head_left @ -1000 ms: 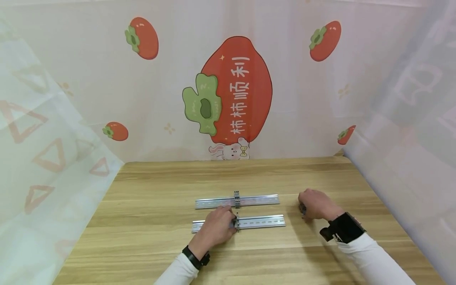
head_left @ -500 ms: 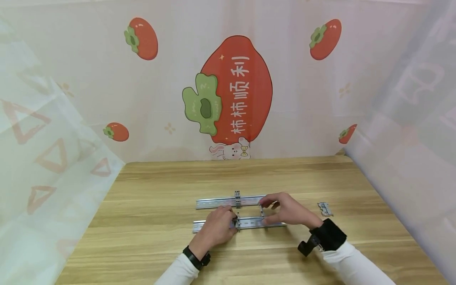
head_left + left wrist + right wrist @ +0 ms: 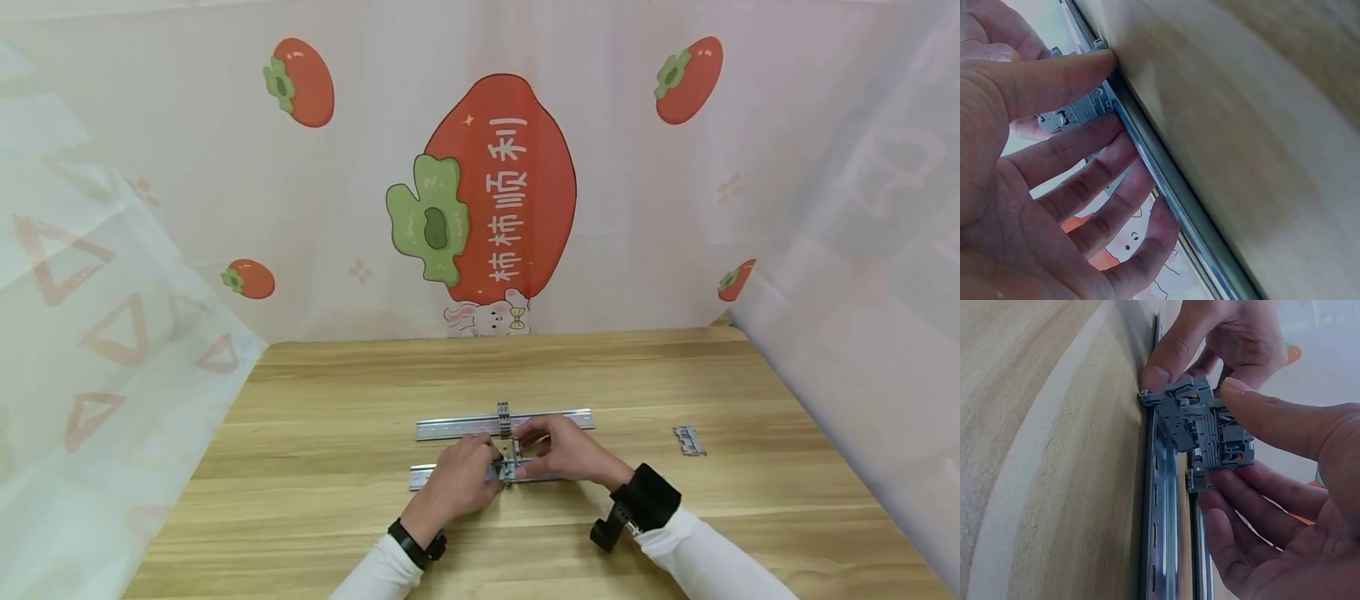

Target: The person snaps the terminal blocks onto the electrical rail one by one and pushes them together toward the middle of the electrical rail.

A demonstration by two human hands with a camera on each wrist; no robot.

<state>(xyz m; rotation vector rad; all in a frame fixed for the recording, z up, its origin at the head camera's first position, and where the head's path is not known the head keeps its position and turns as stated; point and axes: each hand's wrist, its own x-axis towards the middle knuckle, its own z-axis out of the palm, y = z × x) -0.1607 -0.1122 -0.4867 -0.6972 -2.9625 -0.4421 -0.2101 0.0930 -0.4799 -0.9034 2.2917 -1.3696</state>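
Note:
Two slotted metal DIN rails lie across the table. On the near rail (image 3: 422, 477), my left hand (image 3: 463, 477) holds a grey terminal block (image 3: 1171, 419) that stands across the rail, its thumb at the block's near end. My right hand (image 3: 567, 452) pinches a second grey terminal block (image 3: 1222, 439) between thumb and fingers. That block is just right of the first one, tilted relative to it, and overlaps it in the right wrist view. In the head view the fingers hide much of both blocks.
Behind, the far rail (image 3: 450, 429) carries a small stack of terminal blocks (image 3: 503, 419) near its middle. A loose terminal block (image 3: 688, 440) lies flat on the wooden table (image 3: 315, 417) at the right. A printed curtain (image 3: 360, 167) hangs behind the table.
My right hand has moved left from the table's right side, bringing a terminal block to the near rail beside my left hand. One loose block stays behind. The left hand has barely moved.

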